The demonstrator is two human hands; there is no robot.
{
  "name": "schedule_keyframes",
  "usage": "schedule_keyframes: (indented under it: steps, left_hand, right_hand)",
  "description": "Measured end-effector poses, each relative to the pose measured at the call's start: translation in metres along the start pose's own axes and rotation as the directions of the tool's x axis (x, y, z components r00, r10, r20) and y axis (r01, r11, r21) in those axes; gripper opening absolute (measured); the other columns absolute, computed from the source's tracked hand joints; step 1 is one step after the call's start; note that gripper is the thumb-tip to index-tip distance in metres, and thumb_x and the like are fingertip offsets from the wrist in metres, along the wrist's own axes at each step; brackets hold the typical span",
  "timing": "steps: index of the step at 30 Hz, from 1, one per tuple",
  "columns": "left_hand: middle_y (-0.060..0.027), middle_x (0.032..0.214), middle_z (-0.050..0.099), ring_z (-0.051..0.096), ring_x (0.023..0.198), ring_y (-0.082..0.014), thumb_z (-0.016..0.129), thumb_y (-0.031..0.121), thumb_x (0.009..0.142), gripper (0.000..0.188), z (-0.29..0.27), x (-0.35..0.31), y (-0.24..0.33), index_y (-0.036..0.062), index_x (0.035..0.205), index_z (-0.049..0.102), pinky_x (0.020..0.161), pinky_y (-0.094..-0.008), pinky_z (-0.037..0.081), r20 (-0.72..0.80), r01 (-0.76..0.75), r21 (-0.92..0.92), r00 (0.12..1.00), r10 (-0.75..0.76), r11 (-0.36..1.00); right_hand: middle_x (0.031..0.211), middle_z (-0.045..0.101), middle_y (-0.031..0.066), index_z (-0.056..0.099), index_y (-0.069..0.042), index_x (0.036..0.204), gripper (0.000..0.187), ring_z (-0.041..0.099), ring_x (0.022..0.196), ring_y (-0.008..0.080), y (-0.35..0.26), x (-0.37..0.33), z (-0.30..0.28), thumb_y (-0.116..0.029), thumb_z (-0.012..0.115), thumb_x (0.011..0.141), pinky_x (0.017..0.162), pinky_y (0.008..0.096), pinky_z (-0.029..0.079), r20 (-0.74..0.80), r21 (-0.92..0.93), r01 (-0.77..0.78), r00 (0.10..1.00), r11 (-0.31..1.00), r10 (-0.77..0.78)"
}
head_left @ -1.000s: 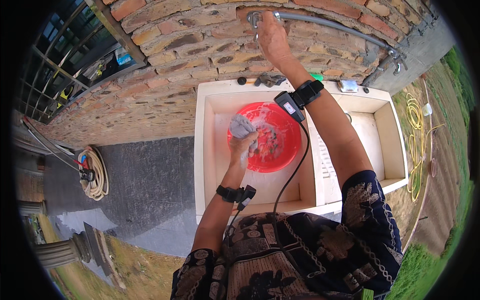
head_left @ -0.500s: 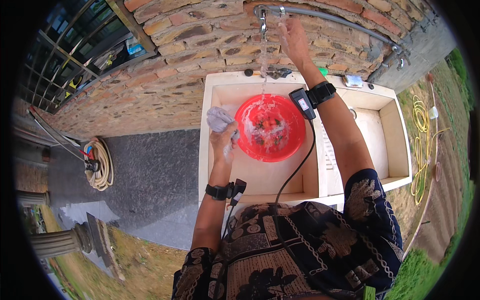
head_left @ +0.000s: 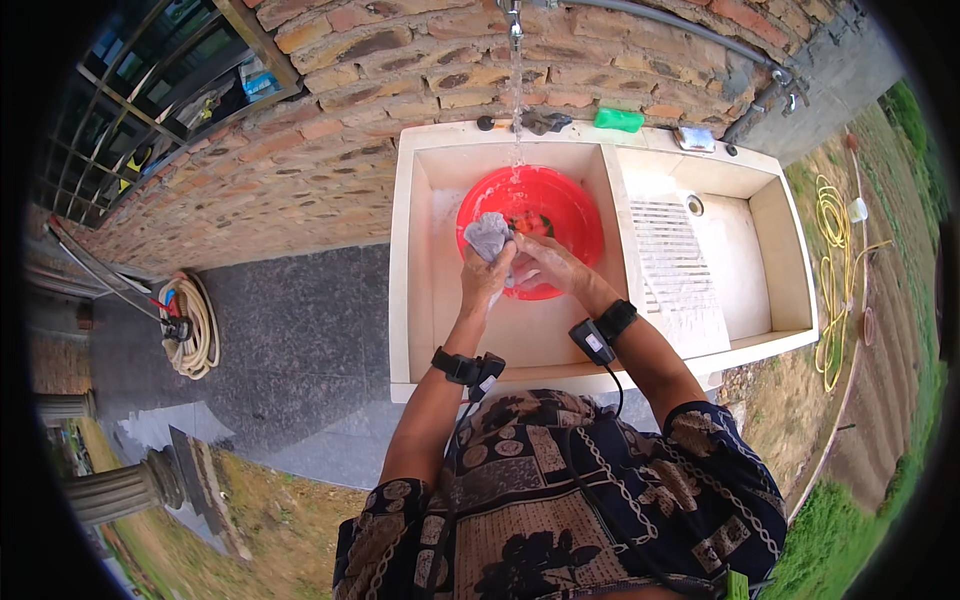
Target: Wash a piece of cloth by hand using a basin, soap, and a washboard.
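Observation:
My left hand (head_left: 487,280) is closed round a bunched, wet grey cloth (head_left: 489,236), held over the near left part of a red plastic basin (head_left: 582,225). Meeting it from the right, my right hand (head_left: 550,265) has its fingers closed at the cloth's edge; its fingertips are partly hidden. Water from the metal tap (head_left: 515,30) runs down into the basin's far side. Something orange and dark green (head_left: 532,224) shows in the basin, mostly covered by my hands.
The basin stands in the left bowl of a pale double sink (head_left: 400,300), beside a ribbed washboard (head_left: 675,255). On the back ledge lie a green bar or packet (head_left: 619,120), a dark rag (head_left: 545,122) and a bluish-white packet (head_left: 695,139). A brick wall rises behind.
My right hand has come down from the tap to the cloth beside my left hand. The cloth has moved right, over the basin. Water still runs, and the view has shifted slightly.

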State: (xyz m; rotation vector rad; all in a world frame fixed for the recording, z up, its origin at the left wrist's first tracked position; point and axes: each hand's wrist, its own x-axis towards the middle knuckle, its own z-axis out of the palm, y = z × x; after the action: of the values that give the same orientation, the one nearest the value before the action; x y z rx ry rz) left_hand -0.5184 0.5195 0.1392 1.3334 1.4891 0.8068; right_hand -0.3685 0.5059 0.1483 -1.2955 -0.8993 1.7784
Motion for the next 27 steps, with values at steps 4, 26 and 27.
schedule_keyframes:
  steps: [4,26,27]
  left_hand:
    - [-0.0287,0.098,0.063,0.063,0.094,-0.0424,0.060,0.054,0.084,0.068,0.008,0.003,-0.008,-0.0044,0.115,0.045,0.077,-0.0464,0.050,0.004,-0.123,-0.068,0.992,0.123,0.990]
    - [-0.0220,0.068,0.060,0.061,0.057,-0.0320,0.049,0.009,0.085,0.017,-0.031,0.052,-0.024,-0.0066,0.081,0.052,0.056,-0.0421,0.053,-0.270,-0.237,-0.139,0.943,0.194,0.962]
    - [-0.0198,0.068,0.059,0.059,0.054,-0.0290,0.048,0.008,0.085,0.017,-0.035,0.054,-0.023,-0.0070,0.080,0.052,0.056,-0.0390,0.053,-0.269,-0.220,-0.136,0.947,0.177,0.966]
  right_hand:
    - [0.089,0.058,0.0121,0.054,0.003,0.108,0.047,0.063,0.079,0.0215,0.003,-0.004,0.000,-0.041,0.057,0.091,0.052,0.0282,0.053,-0.010,-0.128,0.167,0.985,0.978,-0.170]
    - [0.091,0.056,0.0150,0.063,-0.002,0.086,0.008,0.057,0.084,0.0311,-0.046,-0.046,-0.053,-0.005,0.057,0.080,0.074,0.0375,0.047,-0.280,-0.831,0.342,0.426,0.439,-0.861]
    - [0.092,0.057,0.0149,0.064,-0.002,0.087,0.010,0.057,0.083,0.0308,-0.047,-0.045,-0.053,-0.005,0.057,0.081,0.075,0.0369,0.048,-0.263,-0.851,0.331,0.405,0.408,-0.876]
